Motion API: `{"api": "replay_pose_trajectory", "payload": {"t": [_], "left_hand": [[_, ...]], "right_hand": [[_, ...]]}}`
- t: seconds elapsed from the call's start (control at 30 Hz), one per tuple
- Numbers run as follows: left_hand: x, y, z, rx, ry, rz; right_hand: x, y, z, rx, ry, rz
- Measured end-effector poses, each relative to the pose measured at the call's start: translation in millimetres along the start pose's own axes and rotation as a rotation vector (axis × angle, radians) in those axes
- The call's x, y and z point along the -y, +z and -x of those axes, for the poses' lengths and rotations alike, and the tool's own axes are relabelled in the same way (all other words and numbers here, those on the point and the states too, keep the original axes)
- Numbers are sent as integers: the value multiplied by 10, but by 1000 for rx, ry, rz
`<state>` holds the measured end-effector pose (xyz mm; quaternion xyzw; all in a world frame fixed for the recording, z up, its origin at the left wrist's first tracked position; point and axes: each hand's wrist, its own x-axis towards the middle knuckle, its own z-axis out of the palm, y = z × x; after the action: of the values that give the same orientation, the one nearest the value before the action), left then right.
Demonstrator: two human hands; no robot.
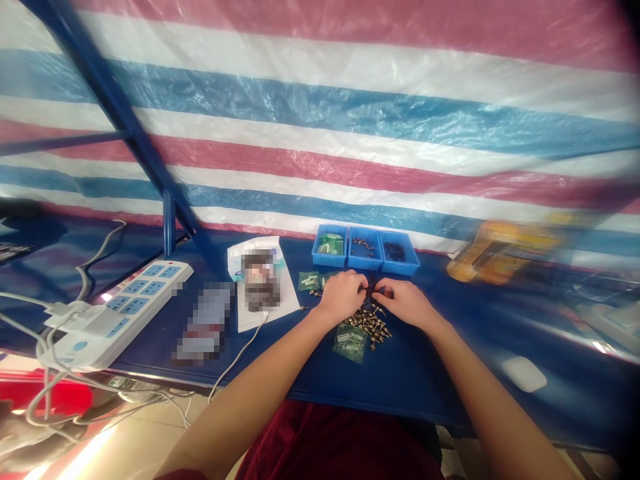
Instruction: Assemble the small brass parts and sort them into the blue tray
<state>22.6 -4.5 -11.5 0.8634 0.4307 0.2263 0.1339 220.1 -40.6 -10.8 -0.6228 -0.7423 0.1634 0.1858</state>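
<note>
My left hand (345,293) is curled over the far side of a pile of brass-coloured screw-like parts (373,325). Opposite it, my right hand (403,300) has thumb and fingers drawn together. Small dark pieces (371,288) lie between the fingertips; what each hand grips is too small to make out. A small green-printed packet (350,343) lies at the pile's near edge, and another packet (309,281) is left of my left hand. Behind the hands stand three blue bins: one with packets (315,259), one with brass parts (363,261), one with black pieces (407,267).
On the left are a white power strip (150,303) with cables, a pixelated flat object (205,323) and a white packet (245,320). To the right are a blurred yellow package (493,253) and a white rounded object (524,373). A striped sheet (350,153) hangs behind the blue table (425,373).
</note>
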Motion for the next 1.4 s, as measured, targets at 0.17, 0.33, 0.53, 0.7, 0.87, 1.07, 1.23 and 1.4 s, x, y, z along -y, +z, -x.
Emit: {"api": "replay_pose_trajectory", "payload": {"t": [0.17,0.33,0.53,0.7,0.87,1.07,1.23,1.4], "left_hand": [[17,25,-3,-2,32,-41],[13,57,-8,-2,62,-71],[15,63,-8,6,69,-89],[11,66,-2,4,85,-98],[-17,41,0,-21,99,-78],[-46,-19,-17,-90,92,70],[-56,-12,-36,-192,72,239],[-97,-33,-43,-227,92,378]], "right_hand": [[-13,36,-19,-16,-27,-4],[-21,61,-19,-23,-63,-30],[-15,53,-24,-23,-89,-35],[-17,63,-25,-35,-96,-27],[-17,65,-22,-35,-88,-15],[4,73,-22,-74,-91,-58],[110,81,-12,-135,-187,-208],[132,96,-5,-200,-166,-318]]}}
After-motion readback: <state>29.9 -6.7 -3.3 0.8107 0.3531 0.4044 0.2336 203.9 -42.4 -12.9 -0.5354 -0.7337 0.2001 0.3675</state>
